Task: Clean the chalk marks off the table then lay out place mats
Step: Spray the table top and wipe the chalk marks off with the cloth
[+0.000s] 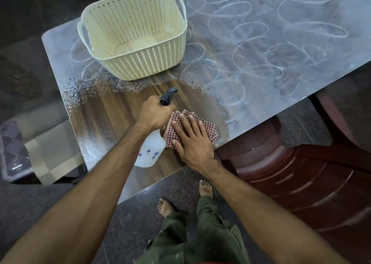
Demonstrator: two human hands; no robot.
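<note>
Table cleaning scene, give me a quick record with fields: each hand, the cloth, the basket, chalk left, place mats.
left hand: left hand grips the spray bottle by its neck
right hand: right hand presses flat on the checked cloth
basket: cream basket, nothing visible inside, on the table
chalk left: chalk loops cover the far and right parts; near patch wiped
place mats: place mats off the table, to the left

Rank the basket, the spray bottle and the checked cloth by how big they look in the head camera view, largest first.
1. Cream basket, clearly the largest.
2. Spray bottle and red-checked cloth: both partly hidden by the hands, so their order is unsure.
</note>
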